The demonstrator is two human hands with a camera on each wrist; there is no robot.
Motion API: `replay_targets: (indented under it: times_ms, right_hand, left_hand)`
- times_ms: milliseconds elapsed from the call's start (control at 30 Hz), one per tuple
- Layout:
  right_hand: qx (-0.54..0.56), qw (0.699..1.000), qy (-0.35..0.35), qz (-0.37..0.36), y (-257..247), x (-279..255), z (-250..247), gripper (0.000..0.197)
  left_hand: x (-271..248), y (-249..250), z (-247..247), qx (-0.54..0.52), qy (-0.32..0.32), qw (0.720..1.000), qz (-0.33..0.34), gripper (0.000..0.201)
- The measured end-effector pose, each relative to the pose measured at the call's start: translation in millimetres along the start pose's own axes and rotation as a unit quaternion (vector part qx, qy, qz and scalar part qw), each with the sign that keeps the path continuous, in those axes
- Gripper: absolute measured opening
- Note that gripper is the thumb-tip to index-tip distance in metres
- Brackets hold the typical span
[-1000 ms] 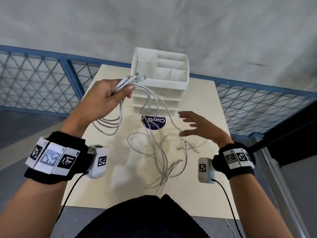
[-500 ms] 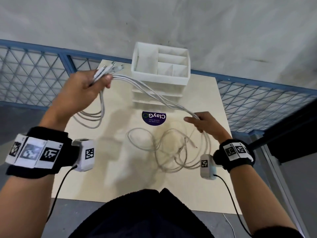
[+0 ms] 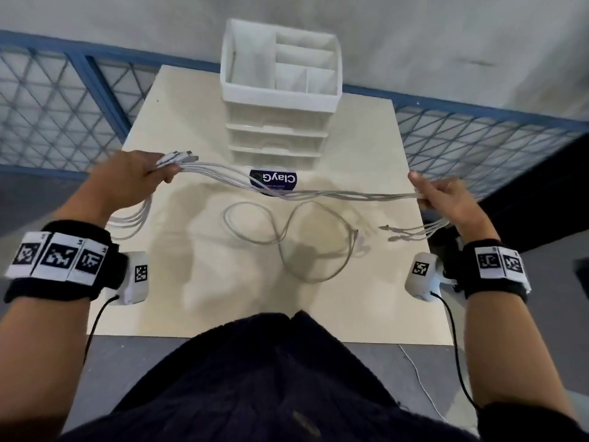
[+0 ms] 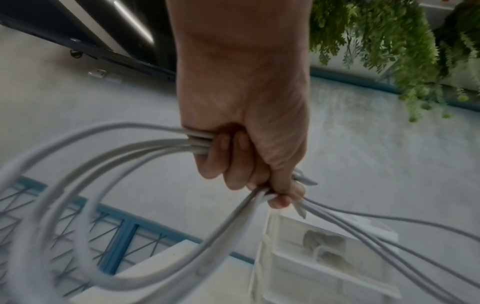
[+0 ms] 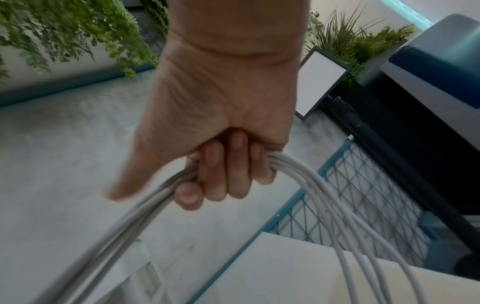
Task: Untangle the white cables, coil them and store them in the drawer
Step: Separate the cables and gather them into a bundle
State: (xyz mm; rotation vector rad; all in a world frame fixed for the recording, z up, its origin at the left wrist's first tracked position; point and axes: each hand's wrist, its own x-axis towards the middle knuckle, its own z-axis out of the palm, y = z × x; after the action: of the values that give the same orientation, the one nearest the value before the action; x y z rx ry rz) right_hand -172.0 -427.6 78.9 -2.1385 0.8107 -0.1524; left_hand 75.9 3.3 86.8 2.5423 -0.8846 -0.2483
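A bundle of several white cables (image 3: pixel 318 194) hangs stretched above the table between my two hands. My left hand (image 3: pixel 127 183) grips the bundle near its plug ends (image 3: pixel 181 155), with a loop (image 3: pixel 134 218) hanging below the fist (image 4: pixel 241 164). My right hand (image 3: pixel 446 202) grips the other end at the table's right edge, fingers curled round the strands (image 5: pixel 228 174), and the free tips (image 3: pixel 398 232) dangle below. One more white cable (image 3: pixel 287 231) lies loosely looped on the table. The white drawer unit (image 3: pixel 277 135) stands at the back with its drawers closed.
The unit carries an open divided tray (image 3: pixel 283 59) on top. A dark round sticker (image 3: pixel 274 181) sits on the beige table (image 3: pixel 191 298) in front of it. Blue mesh railings (image 3: pixel 63 100) flank the table on both sides.
My hands have drawn apart, pulling the bundle into a nearly straight line. The right hand went from open above the tangle to gripping the strands. Only one cable is left on the table.
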Motion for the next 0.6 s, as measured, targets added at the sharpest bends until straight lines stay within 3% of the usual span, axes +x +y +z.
replay_targets:
  times_ms: [100, 267, 400, 500, 600]
  right_hand:
    - [-0.087, 0.994, -0.056, 0.018, 18, -6, 14, 0.06]
    - [-0.215, 0.956, -0.179, 0.093, 56, -21, 63, 0.049]
    - [-0.231, 0.944, -0.196, 0.132, 74, -31, 91, 0.038]
    - [-0.236, 0.948, -0.162, 0.142, 78, -26, 101, 0.02]
    - [-0.245, 0.949, -0.139, 0.141, 69, -14, 116, 0.03]
  left_hand:
    - [0, 10, 15, 0.0, -0.094, 0.995, 0.024, 0.037]
    - [-3, 30, 51, 0.02, -0.236, 0.97, 0.056, 0.033]
    - [-6, 47, 72, 0.028, -0.268, 0.959, 0.088, 0.029]
    - [-6, 54, 78, 0.024, -0.275, 0.957, 0.092, 0.029]
    - [-5, 59, 78, 0.023, -0.277, 0.957, 0.085, 0.027]
